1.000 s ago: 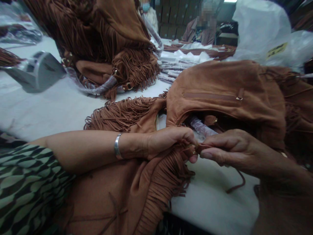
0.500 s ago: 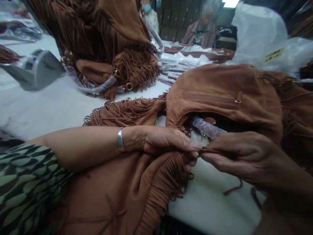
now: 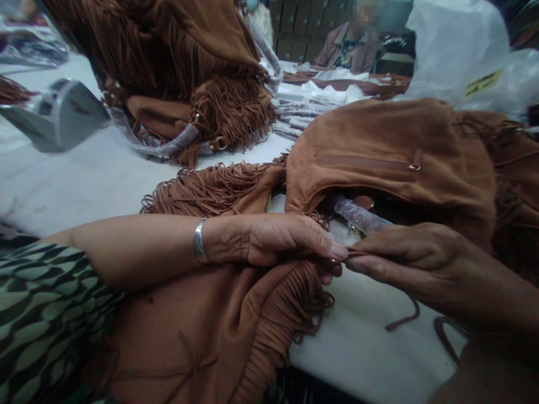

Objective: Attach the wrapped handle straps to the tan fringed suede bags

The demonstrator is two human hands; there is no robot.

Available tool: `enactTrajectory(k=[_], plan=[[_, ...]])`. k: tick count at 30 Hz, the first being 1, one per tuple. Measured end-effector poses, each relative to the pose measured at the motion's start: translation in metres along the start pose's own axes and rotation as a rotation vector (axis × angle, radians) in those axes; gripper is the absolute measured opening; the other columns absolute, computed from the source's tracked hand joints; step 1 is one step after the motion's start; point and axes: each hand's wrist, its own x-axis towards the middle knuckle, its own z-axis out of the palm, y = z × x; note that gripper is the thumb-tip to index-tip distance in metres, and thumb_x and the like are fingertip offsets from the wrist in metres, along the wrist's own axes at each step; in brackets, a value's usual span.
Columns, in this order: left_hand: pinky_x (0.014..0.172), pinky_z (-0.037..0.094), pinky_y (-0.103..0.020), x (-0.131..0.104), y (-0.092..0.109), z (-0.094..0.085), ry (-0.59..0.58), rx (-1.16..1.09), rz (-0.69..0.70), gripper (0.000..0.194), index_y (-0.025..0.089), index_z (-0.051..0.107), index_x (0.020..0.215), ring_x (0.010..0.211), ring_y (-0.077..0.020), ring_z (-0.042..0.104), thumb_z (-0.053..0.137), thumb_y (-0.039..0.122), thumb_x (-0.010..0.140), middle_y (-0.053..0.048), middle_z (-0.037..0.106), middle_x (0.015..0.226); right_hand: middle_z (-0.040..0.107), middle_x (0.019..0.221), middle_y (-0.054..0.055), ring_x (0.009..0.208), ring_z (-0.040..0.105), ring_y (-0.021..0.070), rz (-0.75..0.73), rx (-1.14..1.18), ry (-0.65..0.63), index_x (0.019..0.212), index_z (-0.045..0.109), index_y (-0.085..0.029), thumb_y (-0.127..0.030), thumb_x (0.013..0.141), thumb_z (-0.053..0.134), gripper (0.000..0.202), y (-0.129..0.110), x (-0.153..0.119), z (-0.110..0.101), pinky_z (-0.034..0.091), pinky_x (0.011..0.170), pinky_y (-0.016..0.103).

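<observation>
The fingers of the left hand are closed, thumb on top, on 1 end of a thin brown strip, and beside that thumb I catch a small glint of metal. The right hand pinches the same strip between thumb and forefinger, so it spans the short gap between the 2 hands, above the counter. A loose brown end dangles below the right hand; I can't tell whether it belongs to the same strip.

As I judge it, the handling is midway: the strip is gripped at 2 places and not yet let go. Whether it is fastened to anything, or already passed through the metal, I cannot see from here, so what is left is hard to say beyond settling this strip.

Just under the left forearm, with its silver bracelet, a brown bag lies nearest the person, its fringe showing below the left hand. Beyond the hands rests a zipped suede bag, a plastic-wrapped handle showing at its opening. Farther off sit a heap of fringed bags and a grey holder. At the back, 2 people are partly visible.
</observation>
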Motion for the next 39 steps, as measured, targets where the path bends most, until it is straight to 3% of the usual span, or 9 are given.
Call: enactTrajectory(k=[3,7,10,13,19,26,31,34,39], plan=[[0.066,0.05,-0.025,-0.004,0.001,0.003,-0.013,-0.012,0.015,0.013,0.006,0.065,0.075,0.059,-0.0105,0.059,0.069,0.017,0.071,-0.004,0.063,0.069,0.051,0.052,0.0,0.048,0.044,0.0106,0.017,0.108,-0.165,0.068,0.07,-0.013,-0.043,0.085,0.06,0.035,0.007,0.006,0.0,0.03,0.043,0.022],[0.068,0.05,-0.025,-0.007,0.003,0.003,-0.04,-0.009,0.051,0.015,0.006,0.066,0.075,0.062,-0.0112,0.059,0.07,0.02,0.071,-0.005,0.064,0.068,0.047,0.049,-0.001,0.046,0.041,0.0096,0.096,0.359,-0.212,0.057,0.062,-0.014,-0.047,0.08,0.063,0.04,0.015,0.013,0.005,0.03,0.043,0.021],[0.069,0.051,-0.028,-0.005,0.005,-0.002,-0.036,-0.034,0.036,0.026,0.008,0.066,0.079,0.062,-0.0127,0.06,0.071,0.033,0.074,-0.005,0.065,0.069,0.048,0.05,0.0,0.045,0.039,0.0093,0.129,0.398,-0.171,0.07,0.07,-0.013,-0.047,0.081,0.062,0.037,0.017,0.014,0.007,0.028,0.041,0.021],[0.072,0.051,-0.031,-0.002,0.004,-0.008,-0.073,0.0,0.033,0.034,0.011,0.065,0.088,0.063,-0.0138,0.061,0.068,0.044,0.078,-0.005,0.066,0.074,0.046,0.051,-0.001,0.045,0.035,0.0081,0.092,0.291,-0.086,0.073,0.072,-0.013,-0.044,0.081,0.063,0.033,0.016,0.009,0.005,0.025,0.041,0.021],[0.081,0.05,-0.033,-0.002,0.001,-0.009,-0.201,0.064,0.072,0.037,0.01,0.063,0.086,0.072,-0.0157,0.062,0.072,0.044,0.075,-0.006,0.066,0.076,0.046,0.051,0.0,0.047,0.037,0.0088,0.062,0.251,0.018,0.06,0.066,-0.013,-0.045,0.08,0.065,0.037,0.011,0.002,0.0,0.025,0.041,0.022],[0.079,0.049,-0.036,-0.003,-0.003,0.0,-0.227,-0.009,0.12,0.034,0.008,0.062,0.088,0.072,-0.0183,0.063,0.067,0.041,0.078,-0.008,0.065,0.075,0.054,0.056,0.002,0.052,0.046,0.0123,0.113,0.391,0.185,0.058,0.065,-0.015,-0.045,0.072,0.073,0.034,0.011,0.002,0.003,0.03,0.045,0.024],[0.075,0.05,-0.034,-0.008,-0.002,-0.001,-0.247,-0.05,0.141,0.032,0.008,0.063,0.085,0.067,-0.0167,0.061,0.066,0.039,0.078,-0.009,0.065,0.076,0.053,0.055,0.002,0.051,0.045,0.0113,0.078,0.381,0.109,0.058,0.064,-0.014,-0.043,0.078,0.068,0.035,0.004,0.001,0.004,0.032,0.045,0.023],[0.073,0.05,-0.032,-0.01,0.003,-0.005,-0.21,-0.072,0.142,0.032,0.008,0.062,0.083,0.065,-0.016,0.061,0.065,0.04,0.079,-0.008,0.064,0.073,0.05,0.05,0.0,0.047,0.043,0.0091,0.049,0.355,0.13,0.057,0.063,-0.015,-0.039,0.08,0.067,0.034,0.0,0.003,0.008,0.03,0.043,0.021],[0.073,0.05,-0.033,-0.006,0.007,-0.01,-0.197,-0.078,0.064,0.05,0.01,0.063,0.087,0.065,-0.0159,0.06,0.059,0.059,0.079,-0.008,0.064,0.073,0.043,0.046,-0.003,0.043,0.035,0.0069,0.093,0.325,0.185,0.057,0.063,-0.015,-0.041,0.08,0.066,0.035,0.002,0.008,0.01,0.023,0.039,0.021]])
